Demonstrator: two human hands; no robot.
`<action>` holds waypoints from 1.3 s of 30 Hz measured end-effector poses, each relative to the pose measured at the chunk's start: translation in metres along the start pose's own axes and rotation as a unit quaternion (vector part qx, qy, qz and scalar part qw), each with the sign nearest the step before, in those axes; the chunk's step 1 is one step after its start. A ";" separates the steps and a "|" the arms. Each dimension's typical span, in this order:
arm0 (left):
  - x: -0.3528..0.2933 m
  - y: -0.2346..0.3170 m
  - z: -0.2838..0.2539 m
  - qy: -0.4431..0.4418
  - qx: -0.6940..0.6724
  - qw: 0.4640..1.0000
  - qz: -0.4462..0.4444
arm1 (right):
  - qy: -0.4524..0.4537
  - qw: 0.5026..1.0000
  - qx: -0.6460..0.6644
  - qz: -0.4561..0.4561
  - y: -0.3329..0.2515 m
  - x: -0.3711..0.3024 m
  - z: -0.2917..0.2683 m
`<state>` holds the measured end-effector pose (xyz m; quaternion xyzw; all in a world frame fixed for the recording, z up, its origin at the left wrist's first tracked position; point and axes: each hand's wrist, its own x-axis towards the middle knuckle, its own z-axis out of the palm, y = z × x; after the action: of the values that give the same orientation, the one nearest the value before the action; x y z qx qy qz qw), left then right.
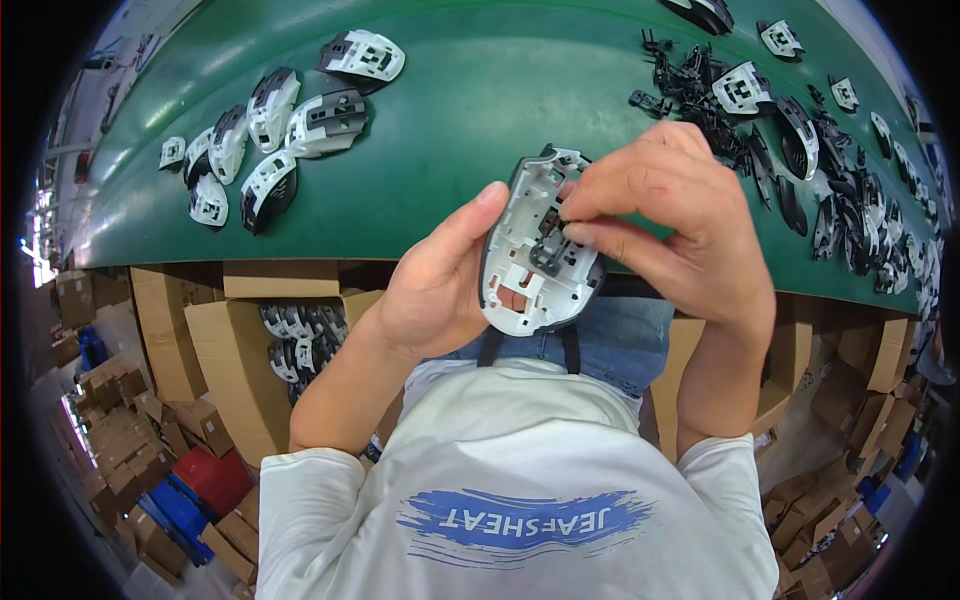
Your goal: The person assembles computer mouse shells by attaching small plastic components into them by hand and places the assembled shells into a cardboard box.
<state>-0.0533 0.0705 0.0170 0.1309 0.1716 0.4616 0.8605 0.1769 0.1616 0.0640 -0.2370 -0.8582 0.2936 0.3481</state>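
Observation:
My left hand [437, 273] grips a white and black mouse shell [522, 310] by its side, with the hollow inside facing up. A small black plastic part [547, 252] sits within the shell's middle. My right hand [672, 215] pinches at this part with thumb and forefinger, just over the shell. The fingertips partly cover what they hold. Both hands are in front of my body, at the near edge of the green table [480, 120].
Several white and grey shells [327, 122] lie at the table's left. A heap of black plastic parts [705, 95] and more shells [797, 137] spreads over the right side. Below the table edge, an open cardboard box [232, 370] holds shells. Further boxes [120, 400] stand on the floor.

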 end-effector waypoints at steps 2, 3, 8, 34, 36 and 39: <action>-0.002 -0.004 0.001 0.030 0.005 0.999 -0.008 | -0.044 0.992 -0.120 -0.004 -0.003 0.003 -0.004; -0.002 -0.007 -0.003 0.023 -0.022 0.999 -0.004 | -0.042 0.993 -0.113 -0.014 -0.005 0.004 0.000; -0.009 -0.017 -0.005 0.044 -0.057 0.997 -0.013 | -0.052 0.991 -0.124 0.014 -0.013 -0.005 0.011; 0.002 -0.018 0.028 0.119 0.139 0.982 -0.037 | -0.049 0.979 -0.197 0.032 -0.027 -0.020 0.005; 0.003 -0.018 0.028 0.106 0.154 0.982 -0.038 | -0.056 0.977 -0.203 0.033 -0.028 -0.020 0.005; 0.002 -0.019 0.027 0.088 0.164 0.982 -0.045 | -0.056 0.977 -0.203 0.035 -0.029 -0.019 0.010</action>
<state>-0.0268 0.0604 0.0339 0.2209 0.3259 0.3979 0.8286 0.1761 0.1257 0.0693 -0.3158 -0.9093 0.1378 0.2334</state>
